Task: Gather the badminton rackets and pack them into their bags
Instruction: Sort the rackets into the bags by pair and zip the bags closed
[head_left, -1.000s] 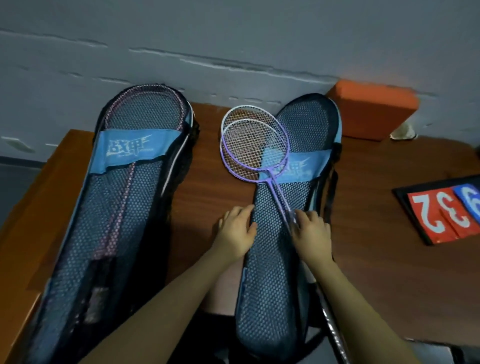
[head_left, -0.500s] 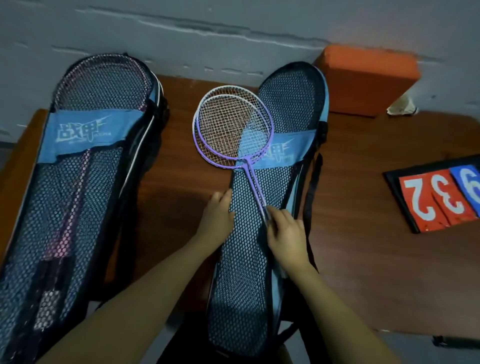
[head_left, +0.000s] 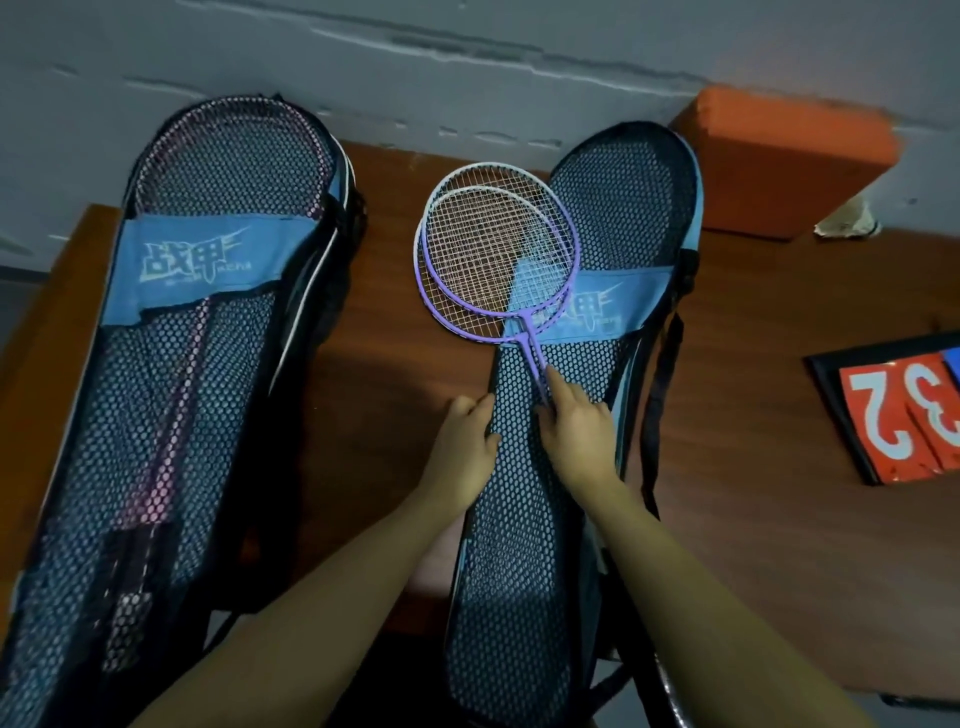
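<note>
We see a wooden table against a grey wall, carrying two long mesh racket bags side by side. The left bag already holds pink rackets, visible through its netting. The right bag lies flat, and two purple rackets, stacked one on the other, rest on top of it, their heads overlapping its blue band and partly overhanging the bare wood between the bags. An orange block sits at the wall behind, and a score flipper showing red numerals lies at the far right. Our right hand pinches the racket shafts with curled fingers, over the mesh. Our left hand rests half-closed on the right bag's left edge, fingers bent onto the netting.
</note>
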